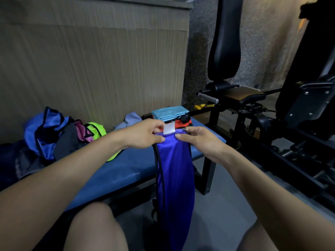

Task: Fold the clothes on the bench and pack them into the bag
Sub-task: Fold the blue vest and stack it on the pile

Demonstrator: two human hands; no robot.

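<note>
Two hands hold the purple bag [175,171] by its mouth: our left hand [145,134] and right hand [201,140] each pinch the gathered top hem, fingers [178,135] curled over the edge on either side of a small grey label [169,130]. Below the fingers the bag hangs slack, in front of the desk [134,165] and between our knees, its black drawcord [159,165] trailing down under the left-hand fingers. We judge the cloth thin, slippery and very light, with no stiffness to keep the mouth open, so the hem beside the label looks the best place to grip and spread it apart.

Just beyond the fingers a folded stack rests at the desk's far end, a light blue piece [170,113] on top of an orange one [183,122]; these look ready to go in. Beyond the left-hand fingers lies a crumpled grey-blue garment [130,120]. Farther out on that side sits an unfolded heap [59,134] of blue, dark, pink and neon-yellow clothes. Well off past the right-hand fingers stands a black gym machine [272,98].
</note>
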